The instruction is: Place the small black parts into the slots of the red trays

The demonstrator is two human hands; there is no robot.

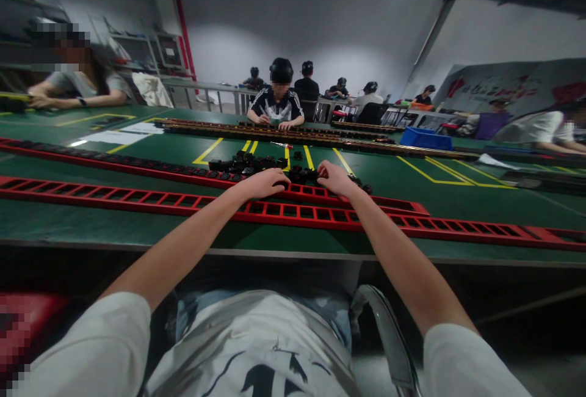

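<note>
My left hand [268,184] rests over the nearer edge of a red slotted strip [387,203], its fingers and thumb closed around a small black part whose shape is mostly hidden. Opposite it, my right hand [337,178] has curled fingers closed at the end of a small black part [310,175]. Between and behind the hands lies a loose heap of black parts [249,163]. The left stretch of this strip carries a row of black pieces [137,162], while open slots show under my hands. A second red slotted strip [151,200] runs parallel, closer to me.
The green table [366,250] has yellow tape lines [448,182]. Across it, a person in a dark striped shirt [277,104] works at long brown strips [220,130]. A blue bin [425,138] stands at right, white sheets [123,134] lie at left. Other people sit around.
</note>
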